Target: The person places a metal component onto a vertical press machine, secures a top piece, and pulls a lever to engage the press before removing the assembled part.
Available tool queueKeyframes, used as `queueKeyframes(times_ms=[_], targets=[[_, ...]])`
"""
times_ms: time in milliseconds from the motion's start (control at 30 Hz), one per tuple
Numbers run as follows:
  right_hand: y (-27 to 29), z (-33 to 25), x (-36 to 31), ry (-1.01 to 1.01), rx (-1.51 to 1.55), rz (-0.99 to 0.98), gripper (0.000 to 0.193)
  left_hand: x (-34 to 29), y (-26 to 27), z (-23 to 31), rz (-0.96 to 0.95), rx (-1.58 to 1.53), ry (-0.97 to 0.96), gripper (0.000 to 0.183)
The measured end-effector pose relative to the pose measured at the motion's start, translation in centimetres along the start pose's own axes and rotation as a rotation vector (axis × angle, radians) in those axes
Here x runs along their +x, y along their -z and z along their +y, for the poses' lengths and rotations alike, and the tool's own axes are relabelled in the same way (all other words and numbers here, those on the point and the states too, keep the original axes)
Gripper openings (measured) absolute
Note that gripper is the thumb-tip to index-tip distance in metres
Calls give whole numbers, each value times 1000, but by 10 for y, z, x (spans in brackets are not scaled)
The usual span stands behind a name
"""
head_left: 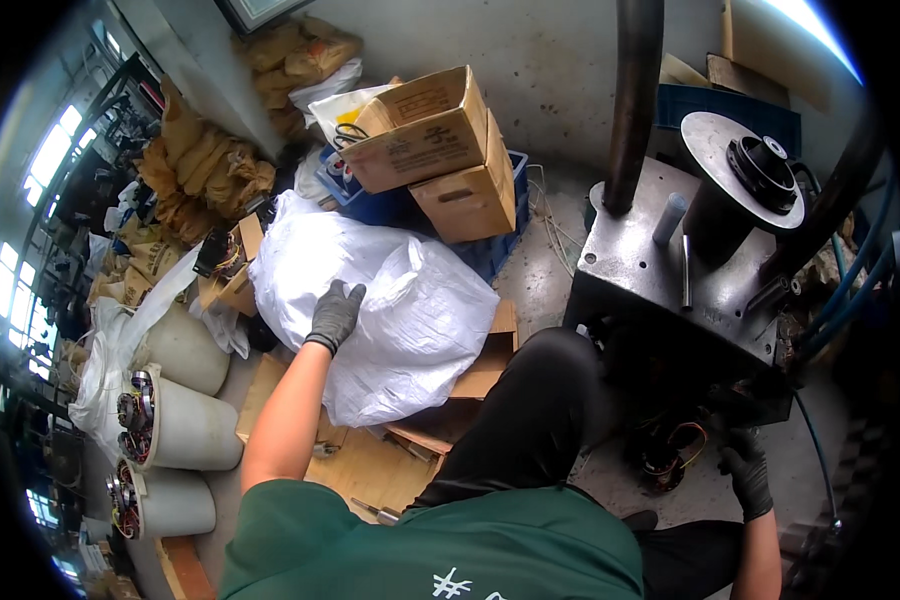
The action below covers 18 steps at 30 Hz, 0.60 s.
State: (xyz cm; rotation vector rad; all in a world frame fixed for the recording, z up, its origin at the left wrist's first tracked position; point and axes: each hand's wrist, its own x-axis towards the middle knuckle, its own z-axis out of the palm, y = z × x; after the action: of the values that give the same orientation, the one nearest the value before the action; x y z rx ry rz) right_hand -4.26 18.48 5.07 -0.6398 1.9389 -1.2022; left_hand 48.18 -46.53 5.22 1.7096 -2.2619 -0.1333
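**Left hand on the white sack, right hand low by the press**

Surroundings first. We sit among clutter: two stacked cardboard boxes [440, 150] on a blue crate [390, 205] ahead of us, brown paper sacks [205, 165] piled along the wall to the left, and three pale cylindrical motor housings [180, 430] lying on their sides at our left, copper windings showing at their open ends. To the right stands a grey steel press base [660, 270] with a dark column [635, 100] rising from it, a short upright pin and a round disc with a black hub [760, 170] on top. Blue hoses [850, 290] run down its right side. Flattened cardboard [370, 465] covers the floor under us; our bent knee in black trousers [530, 420] lies between the sack and the press.

The white plastic sack [390, 310] is large, bulging and crumpled, resting on the cardboard just in front of us, between the motor housings and the press base, below the boxes. Its top looks gathered rather than open (we cannot see inside).

Our left hand [335, 315], in a dark grey glove, reaches forward with the arm nearly straight; the palm lies flat on the sack's upper left face, fingers spread and slightly curled, pressing on it rather than clutching a fold. Our right hand [748, 470], also gloved, hangs low at the foot of the press, near a dark wound part with coloured wires [670, 455]. Its fingers appear loosely curled; we cannot tell whether it holds anything.
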Motion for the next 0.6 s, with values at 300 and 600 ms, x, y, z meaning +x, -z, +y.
queueKeyframes(times_ms=[300,600], targets=[[13,8,-7,-141,-83,-113,48,-113,-72,63,-703,-1267,952,46],[15,-10,0,-157,-199,61,43,-116,-82,44,-202,-304,-202,71]])
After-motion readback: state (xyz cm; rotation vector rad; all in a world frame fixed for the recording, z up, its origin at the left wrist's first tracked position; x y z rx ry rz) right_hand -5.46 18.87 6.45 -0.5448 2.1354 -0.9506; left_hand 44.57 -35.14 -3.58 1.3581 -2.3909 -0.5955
